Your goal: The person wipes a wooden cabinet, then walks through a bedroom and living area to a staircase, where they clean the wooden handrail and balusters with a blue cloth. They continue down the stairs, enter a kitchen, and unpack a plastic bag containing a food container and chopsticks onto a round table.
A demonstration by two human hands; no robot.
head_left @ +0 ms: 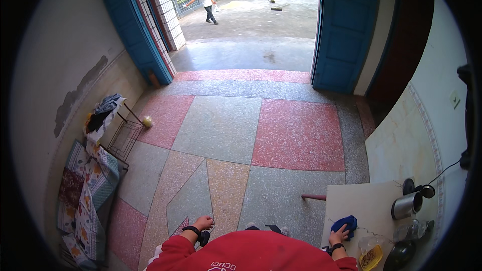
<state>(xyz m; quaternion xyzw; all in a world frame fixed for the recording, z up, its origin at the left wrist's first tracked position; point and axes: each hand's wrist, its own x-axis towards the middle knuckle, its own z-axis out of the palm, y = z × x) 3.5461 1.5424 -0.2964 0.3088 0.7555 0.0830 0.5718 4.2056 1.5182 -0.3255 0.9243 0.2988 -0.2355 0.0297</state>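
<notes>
My right hand (339, 235) rests on a bunched dark blue cloth (344, 226) on the pale table (354, 199) at the lower right; its fingers lie over the cloth, pressing or gripping it. My left hand (203, 223) hangs over the terrazzo floor at the lower middle, fingers loosely curled, with nothing visible in it. Both wrists wear black bands. Near the right hand stand a clear plastic container (371, 244) and a yellow-rimmed tub (371, 258) of small brown pieces. A steel kettle or pot (407, 205) and a clear jar (410, 230) are farther right on the table.
A dark round object (400, 256) sits at the table's lower right. A sofa or bench with a floral quilt (88, 199) and a wire rack (126, 139) with cloths line the left wall. Blue doors (344, 26) stand open ahead; a person (206, 3) walks outside.
</notes>
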